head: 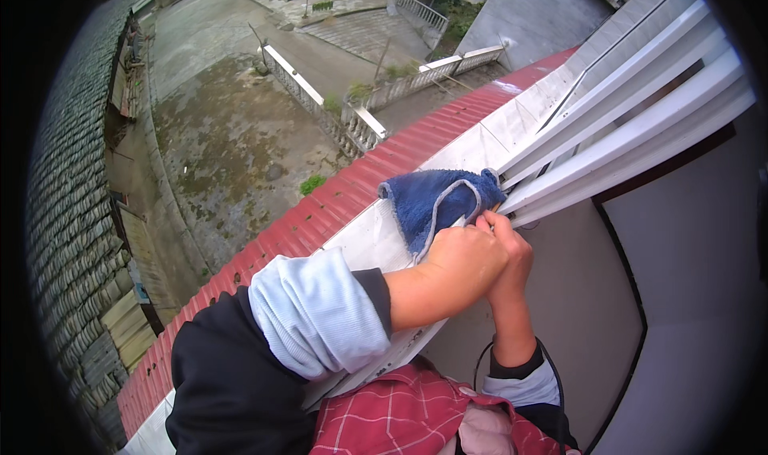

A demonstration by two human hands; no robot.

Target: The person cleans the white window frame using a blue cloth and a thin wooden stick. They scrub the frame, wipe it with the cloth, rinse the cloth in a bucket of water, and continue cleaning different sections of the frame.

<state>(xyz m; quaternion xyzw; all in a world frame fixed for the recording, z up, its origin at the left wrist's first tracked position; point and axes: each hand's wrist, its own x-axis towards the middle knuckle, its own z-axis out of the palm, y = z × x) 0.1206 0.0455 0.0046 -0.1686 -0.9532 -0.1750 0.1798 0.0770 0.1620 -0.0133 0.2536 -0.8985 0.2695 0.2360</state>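
Note:
A blue cloth with a grey edge (435, 200) lies bunched on the white tiled window ledge (366, 230), against the lower end of the white sliding window frame (624, 134). My left hand (465, 260) and my right hand (511, 242) are close together at the near side of the cloth, overlapping in view. The fingers of both are curled near the frame's lower corner. What lies between the fingers is hidden, so I cannot tell whether either one grips the cloth or something small.
Beyond the ledge runs a red corrugated roof strip (354, 179), with a drop to a concrete yard (228, 155) and a balustrade (324, 107). A tiled roof (72, 203) stands at left. A dark cable (555, 365) hangs by my right sleeve.

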